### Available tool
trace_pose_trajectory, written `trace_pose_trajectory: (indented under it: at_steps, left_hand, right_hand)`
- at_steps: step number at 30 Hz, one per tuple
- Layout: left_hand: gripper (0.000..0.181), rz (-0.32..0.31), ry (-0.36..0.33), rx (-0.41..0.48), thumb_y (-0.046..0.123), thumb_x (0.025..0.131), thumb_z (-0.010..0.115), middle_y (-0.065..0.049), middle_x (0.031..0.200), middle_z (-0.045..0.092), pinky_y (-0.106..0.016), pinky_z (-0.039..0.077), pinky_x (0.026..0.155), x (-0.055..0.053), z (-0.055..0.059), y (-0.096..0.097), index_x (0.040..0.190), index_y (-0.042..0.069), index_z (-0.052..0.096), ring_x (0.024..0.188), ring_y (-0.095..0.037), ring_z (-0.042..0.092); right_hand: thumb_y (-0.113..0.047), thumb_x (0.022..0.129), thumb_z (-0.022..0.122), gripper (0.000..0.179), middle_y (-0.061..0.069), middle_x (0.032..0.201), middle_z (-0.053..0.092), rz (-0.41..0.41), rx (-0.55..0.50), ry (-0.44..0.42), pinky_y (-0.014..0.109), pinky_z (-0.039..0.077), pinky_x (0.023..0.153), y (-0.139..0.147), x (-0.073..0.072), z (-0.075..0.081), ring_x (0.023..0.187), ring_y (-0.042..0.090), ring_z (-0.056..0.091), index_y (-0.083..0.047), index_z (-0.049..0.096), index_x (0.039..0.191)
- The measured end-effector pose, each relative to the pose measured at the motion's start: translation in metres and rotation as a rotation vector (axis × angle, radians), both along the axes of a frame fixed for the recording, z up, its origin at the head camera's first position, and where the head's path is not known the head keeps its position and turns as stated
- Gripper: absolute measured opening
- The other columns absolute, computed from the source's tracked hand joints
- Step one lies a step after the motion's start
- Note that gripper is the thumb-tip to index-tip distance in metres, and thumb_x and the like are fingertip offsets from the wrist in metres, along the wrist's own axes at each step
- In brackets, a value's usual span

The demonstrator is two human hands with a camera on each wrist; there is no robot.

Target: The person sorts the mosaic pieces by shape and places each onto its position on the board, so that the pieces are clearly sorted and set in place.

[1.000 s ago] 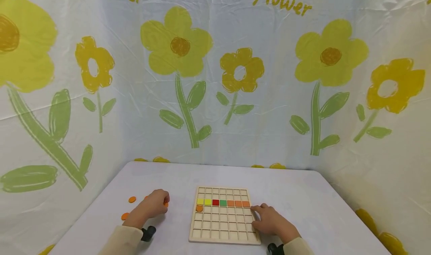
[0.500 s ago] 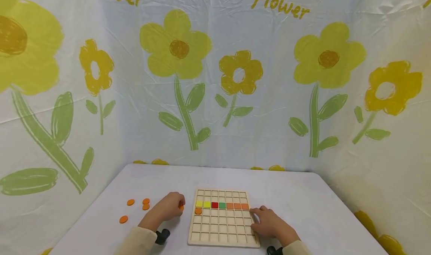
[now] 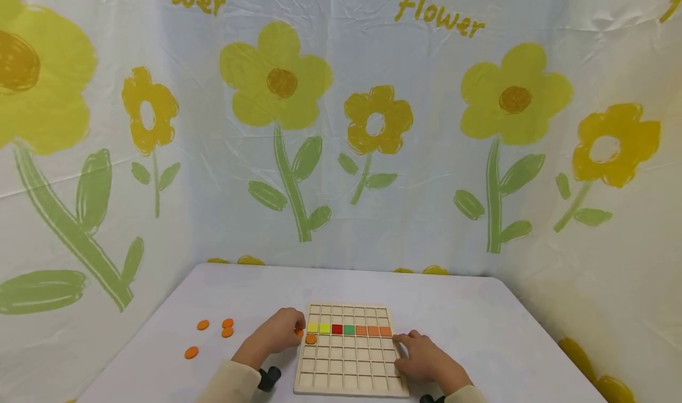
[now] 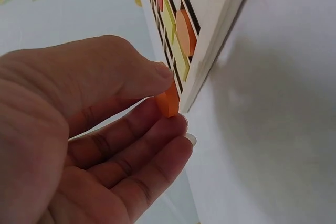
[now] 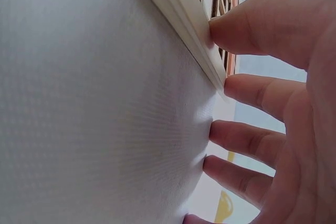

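Over the pale worktop (image 3: 447,299), the left hand (image 3: 277,331) pinches an orange disc (image 4: 168,101) beside the left edge of a gridded board (image 3: 350,367); the right hand (image 3: 426,357), fingers relaxed, touches its right edge. Flower-printed cloth (image 3: 426,213) hangs beyond the worktop's far edge.

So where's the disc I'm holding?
In the head view, the orange disc is pinched in your left hand, just left of the wooden board, near the yellow tiles.

Left hand (image 3: 278,332) pinching, right hand (image 3: 426,358) low, fingers (image 5: 262,90) spread apart
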State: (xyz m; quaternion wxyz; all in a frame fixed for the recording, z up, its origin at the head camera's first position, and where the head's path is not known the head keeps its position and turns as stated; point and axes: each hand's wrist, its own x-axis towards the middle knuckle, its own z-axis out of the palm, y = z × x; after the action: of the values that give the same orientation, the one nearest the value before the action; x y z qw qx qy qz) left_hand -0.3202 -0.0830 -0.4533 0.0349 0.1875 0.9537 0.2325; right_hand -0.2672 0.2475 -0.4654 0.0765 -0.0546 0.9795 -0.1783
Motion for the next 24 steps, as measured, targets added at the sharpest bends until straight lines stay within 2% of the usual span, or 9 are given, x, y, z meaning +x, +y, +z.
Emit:
trace_pose_trajectory:
  at_steps: [5,13,24]
  left_hand:
    - [0.014,-0.024,0.001,0.019,0.004,0.081,0.071,-0.001,0.086,0.059,-0.037,0.049,0.074,-0.001,0.0,0.006,0.093,0.006,0.066,0.079,-0.017,0.049]
    - [0.013,-0.09,0.056,0.021,0.006,0.081,0.071,-0.001,0.087,0.063,-0.039,0.052,0.077,-0.002,-0.004,0.018,0.093,0.004,0.068,0.08,-0.015,0.054]
    - [0.013,-0.106,0.092,-0.006,0.004,0.08,0.069,-0.001,0.087,0.064,-0.036,0.053,0.076,0.0,-0.004,0.036,0.093,0.003,0.07,0.077,-0.014,0.054]
  right_hand:
    - [-0.03,0.081,0.068,0.051,0.015,0.126,0.055,-0.007,0.004,0.005,0.061,0.042,0.097,-0.001,0.0,0.0,0.116,0.039,0.053,-0.012,0.06,0.128]
    - [-0.03,0.081,0.067,0.051,0.015,0.126,0.055,0.006,0.009,0.0,0.06,0.043,0.096,0.001,-0.001,-0.001,0.116,0.039,0.053,-0.011,0.06,0.129]
    - [-0.031,0.082,0.068,0.052,0.015,0.128,0.054,-0.009,0.02,-0.006,0.06,0.043,0.096,0.0,-0.001,0.0,0.117,0.039,0.052,-0.012,0.06,0.129]
